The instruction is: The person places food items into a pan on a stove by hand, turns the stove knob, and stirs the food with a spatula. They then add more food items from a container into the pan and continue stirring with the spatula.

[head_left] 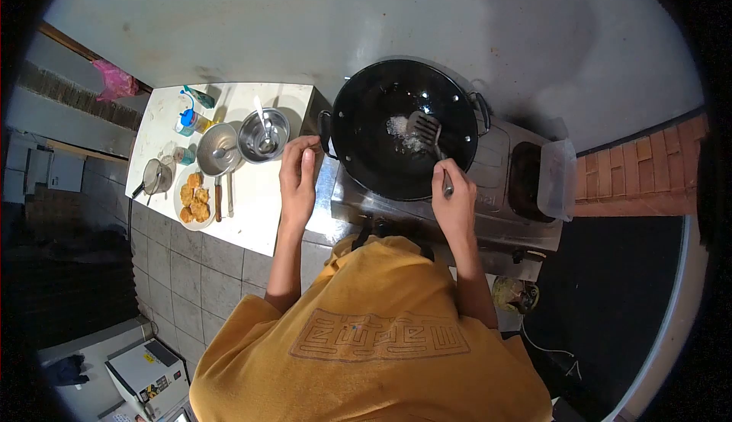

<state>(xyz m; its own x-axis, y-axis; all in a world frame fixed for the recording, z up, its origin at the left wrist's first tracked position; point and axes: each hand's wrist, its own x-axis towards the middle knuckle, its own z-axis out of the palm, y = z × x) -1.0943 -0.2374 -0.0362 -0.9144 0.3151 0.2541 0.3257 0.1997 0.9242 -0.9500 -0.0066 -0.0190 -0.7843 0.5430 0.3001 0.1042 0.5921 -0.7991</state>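
Note:
A slotted spatula is in my right hand, its handle gripped with the blade down in the black wok. Beside the blade, a small patch of whitish, bubbly stuff lies on the wok's dark inner surface. My left hand is at the wok's left side, thumb apart from the fingers, fingertips right at the wok's left handle. The wok rests on a metal gas stove.
Left of the stove, a white table holds a metal bowl with spoons, a small pan, a plate of fried pieces, a strainer and a blue-capped bottle. A clear plastic container stands at the stove's right end.

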